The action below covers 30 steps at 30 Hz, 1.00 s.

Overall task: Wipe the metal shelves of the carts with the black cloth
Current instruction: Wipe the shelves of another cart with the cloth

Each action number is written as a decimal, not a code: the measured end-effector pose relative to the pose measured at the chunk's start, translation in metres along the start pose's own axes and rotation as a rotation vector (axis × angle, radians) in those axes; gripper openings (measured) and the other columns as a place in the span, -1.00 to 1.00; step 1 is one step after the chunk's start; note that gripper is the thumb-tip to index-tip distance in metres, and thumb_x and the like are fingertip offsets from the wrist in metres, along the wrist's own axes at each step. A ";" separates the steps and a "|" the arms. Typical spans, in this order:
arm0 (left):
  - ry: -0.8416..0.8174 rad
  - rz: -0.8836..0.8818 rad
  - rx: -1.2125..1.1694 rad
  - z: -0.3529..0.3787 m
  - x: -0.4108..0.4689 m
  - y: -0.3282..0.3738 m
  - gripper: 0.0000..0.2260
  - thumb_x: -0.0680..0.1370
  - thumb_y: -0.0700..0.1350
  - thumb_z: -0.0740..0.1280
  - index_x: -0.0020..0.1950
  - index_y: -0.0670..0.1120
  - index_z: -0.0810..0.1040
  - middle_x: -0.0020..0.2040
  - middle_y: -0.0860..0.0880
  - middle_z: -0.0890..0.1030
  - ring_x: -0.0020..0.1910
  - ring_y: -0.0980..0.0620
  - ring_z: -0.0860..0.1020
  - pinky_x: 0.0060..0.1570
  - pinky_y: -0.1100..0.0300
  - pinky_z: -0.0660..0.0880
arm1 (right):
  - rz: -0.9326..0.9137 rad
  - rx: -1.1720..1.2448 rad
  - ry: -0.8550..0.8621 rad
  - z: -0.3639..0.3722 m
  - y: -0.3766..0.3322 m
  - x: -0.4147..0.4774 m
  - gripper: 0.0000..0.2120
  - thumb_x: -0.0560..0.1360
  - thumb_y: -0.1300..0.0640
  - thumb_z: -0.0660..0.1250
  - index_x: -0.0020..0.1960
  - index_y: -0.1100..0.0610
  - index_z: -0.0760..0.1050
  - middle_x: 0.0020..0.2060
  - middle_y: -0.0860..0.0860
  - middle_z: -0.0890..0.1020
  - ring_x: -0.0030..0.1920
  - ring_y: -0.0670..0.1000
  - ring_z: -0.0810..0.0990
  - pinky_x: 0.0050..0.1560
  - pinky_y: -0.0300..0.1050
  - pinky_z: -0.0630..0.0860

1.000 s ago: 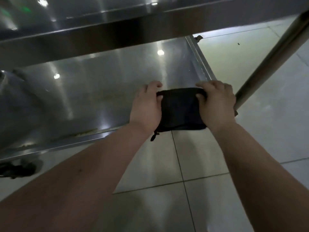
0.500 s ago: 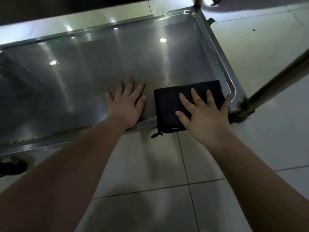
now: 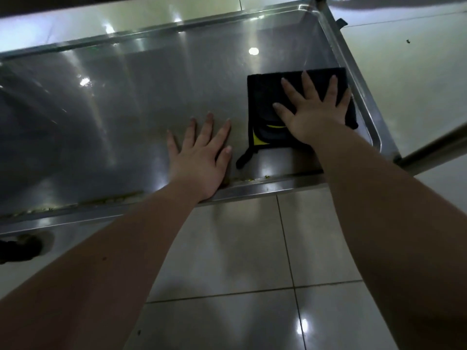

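While the folded black cloth (image 3: pixel 262 97) lies flat at the right end of the cart's metal shelf (image 3: pixel 151 97), the right hand (image 3: pixel 313 109) presses it with straight, spread fingers. Wiping looks barely begun, and the next move calls for a firm sweep leftward. The left hand (image 3: pixel 202 157), palm down on the shelf's front middle, lies in that path. Yellowish crumbs (image 3: pixel 101 200) line the shelf's near rim.
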<state>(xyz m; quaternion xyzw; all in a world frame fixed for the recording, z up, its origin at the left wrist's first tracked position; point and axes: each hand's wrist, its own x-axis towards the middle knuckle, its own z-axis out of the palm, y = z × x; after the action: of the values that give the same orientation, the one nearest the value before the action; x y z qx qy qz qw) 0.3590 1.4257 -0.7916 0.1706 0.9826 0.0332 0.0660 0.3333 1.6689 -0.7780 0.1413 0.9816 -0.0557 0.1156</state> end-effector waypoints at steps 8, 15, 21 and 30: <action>-0.005 -0.006 0.003 0.000 -0.004 0.000 -0.51 0.63 0.19 -0.17 0.58 0.29 -0.17 0.63 0.10 -0.15 0.60 -0.07 -0.17 0.46 -0.33 -0.18 | -0.029 0.062 -0.061 0.027 0.003 -0.137 -0.40 0.51 -0.46 -0.23 0.48 -0.42 -0.33 0.57 -0.17 -0.29 0.53 0.24 -0.36 0.48 0.28 -0.34; 0.021 0.008 0.009 0.003 -0.007 0.000 -0.51 0.64 0.18 -0.16 0.58 0.28 -0.15 0.63 0.09 -0.11 0.60 -0.10 -0.14 0.46 -0.34 -0.16 | -0.125 0.042 -0.080 0.017 0.002 -0.093 -0.41 0.51 -0.47 -0.14 0.47 -0.46 -0.28 0.56 -0.16 -0.31 0.52 0.26 -0.38 0.45 0.29 -0.39; 0.031 0.018 0.032 0.003 -0.007 -0.003 -0.51 0.63 0.19 -0.21 0.58 0.28 -0.14 0.63 0.09 -0.10 0.60 -0.09 -0.12 0.46 -0.33 -0.14 | -0.087 0.005 -0.050 -0.008 -0.009 0.009 -0.39 0.52 -0.47 -0.12 0.50 -0.43 -0.24 0.58 -0.16 -0.26 0.54 0.27 -0.34 0.46 0.35 -0.33; 0.016 -0.011 -0.006 -0.003 -0.007 -0.003 -0.52 0.65 0.19 -0.11 0.57 0.31 -0.11 0.63 0.12 -0.10 0.60 -0.06 -0.13 0.47 -0.29 -0.19 | -0.093 0.016 0.024 -0.002 0.029 -0.012 -0.40 0.52 -0.46 -0.10 0.51 -0.42 -0.18 0.59 -0.16 -0.17 0.55 0.26 -0.27 0.48 0.33 -0.29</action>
<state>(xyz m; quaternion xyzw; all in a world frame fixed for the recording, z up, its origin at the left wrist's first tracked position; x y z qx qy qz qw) 0.3638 1.4205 -0.7882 0.1646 0.9839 0.0372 0.0588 0.3524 1.6937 -0.7750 0.0971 0.9880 -0.0671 0.0999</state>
